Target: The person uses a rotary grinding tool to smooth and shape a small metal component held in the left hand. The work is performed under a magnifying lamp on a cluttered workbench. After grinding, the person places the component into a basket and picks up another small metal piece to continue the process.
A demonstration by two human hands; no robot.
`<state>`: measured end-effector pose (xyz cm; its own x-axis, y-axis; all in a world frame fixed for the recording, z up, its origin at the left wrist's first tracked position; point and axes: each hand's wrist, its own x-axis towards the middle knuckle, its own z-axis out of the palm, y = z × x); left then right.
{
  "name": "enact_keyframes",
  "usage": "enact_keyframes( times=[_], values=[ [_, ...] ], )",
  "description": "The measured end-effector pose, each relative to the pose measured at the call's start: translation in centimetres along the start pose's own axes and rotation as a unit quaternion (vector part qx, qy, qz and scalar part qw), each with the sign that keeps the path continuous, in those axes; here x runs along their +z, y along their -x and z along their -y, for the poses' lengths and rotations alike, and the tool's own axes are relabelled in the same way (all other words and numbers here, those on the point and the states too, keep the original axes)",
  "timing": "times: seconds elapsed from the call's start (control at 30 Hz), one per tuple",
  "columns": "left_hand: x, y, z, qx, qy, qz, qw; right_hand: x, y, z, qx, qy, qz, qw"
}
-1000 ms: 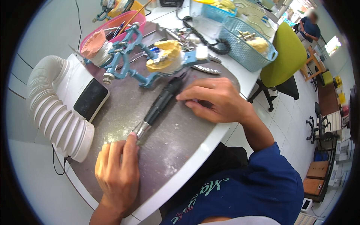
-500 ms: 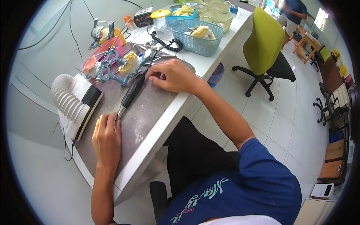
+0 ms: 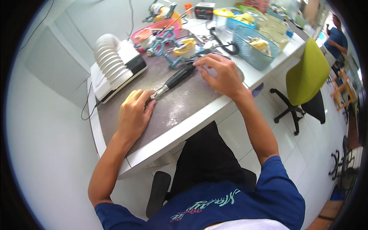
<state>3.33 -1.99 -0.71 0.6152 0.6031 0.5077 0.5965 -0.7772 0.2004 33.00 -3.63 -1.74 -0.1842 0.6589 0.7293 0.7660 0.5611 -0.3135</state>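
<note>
1. On the grey mat in the middle of the bench [image 3: 214, 111] lies a black rotary handpiece [image 3: 174, 79], slanted, its metal tip pointing toward the person and its thick end up by the right hand.
2. The left hand [image 3: 134, 113] lies palm down at the tip end, fingers curled loosely over something too small to make out; the tip meets its fingertips. I cannot tell whether anything is pinched there.
3. The right hand [image 3: 222, 73] rests with fingers bent over the thick end of the handpiece, touching it but not wrapped around it.
4. Compared with a second ago, the tool sits in the same place between the two hands, and the right hand has shifted only slightly along the mat. What changed most is the viewpoint: the head has pulled back, so the lap and blue shirt now show.
5. By my reading, the work is paused or just being set up, since neither hand has a working grip.
6. Just left of the tool stands a white suction unit with a ribbed hose [image 3: 111, 57].
7. Beyond it, a teal metal articulator frame [image 3: 165, 44] carries a yellow cast.
8. Further right, a blue mesh basket [image 3: 255, 48] sits near the bench edge.
9. On the floor stands a lime-green chair [image 3: 304, 76].
</note>
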Motion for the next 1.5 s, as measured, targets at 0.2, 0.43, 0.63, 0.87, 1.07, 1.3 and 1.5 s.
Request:
enact_keyframes(
  times=[0.2,0.43,0.63,0.87,1.07,1.3,1.5],
  values=[
    [0.1,0.1,-0.2,0.052,-0.021,-0.054,0.997,4.4,-2.4,4.1,-0.163,0.054,0.168,0.971],
    [-0.2,-0.1,0.0,0.057,-0.078,-0.043,0.994,5.5,-2.5,3.5,-0.117,0.065,0.134,0.982],
    [0.9,0.1,0.4,0.070,-0.050,-0.047,0.995,5.0,-1.6,3.5,-0.111,0.041,0.123,0.985],
    [0.0,0.8,-0.3,0.070,-0.033,-0.084,0.993,5.5,-1.3,3.7,-0.094,0.016,0.130,0.987],
    [-0.2,0.9,-0.2,0.067,-0.050,-0.086,0.993,6.0,-1.3,3.1,-0.112,0.017,0.120,0.986],
    [0.8,0.9,0.8,0.077,-0.036,-0.086,0.993,5.9,-1.1,3.3,-0.119,0.007,0.112,0.987],
    [-0.4,0.8,-0.7,0.096,-0.051,-0.084,0.991,6.4,-1.1,3.3,-0.124,0.020,0.078,0.989]
  ],
)
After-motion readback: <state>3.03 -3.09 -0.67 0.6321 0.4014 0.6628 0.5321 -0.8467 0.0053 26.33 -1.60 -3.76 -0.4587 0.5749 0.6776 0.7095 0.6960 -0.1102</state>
